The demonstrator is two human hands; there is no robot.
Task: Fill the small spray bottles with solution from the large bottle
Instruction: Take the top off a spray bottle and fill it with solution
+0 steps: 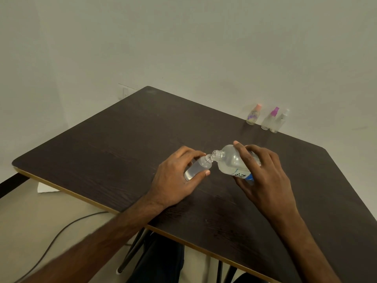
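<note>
"Small spray bottle [196, 168] mid-desk [122, 139]: did our left hand [173, 176] grip it?"
"Yes. Our right hand [263, 170] gripped the large bottle [230, 159], tilted, mouths touching. Three capped bottles [267, 121] stood at the far edge."

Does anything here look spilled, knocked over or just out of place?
No spill shows on the table. Three capped spray bottles stand upright at the far edge. Only a white paper scrap on the floor by the table's left edge looks stray. The small bottle and large bottle tilt mouth to mouth for pouring.
</note>
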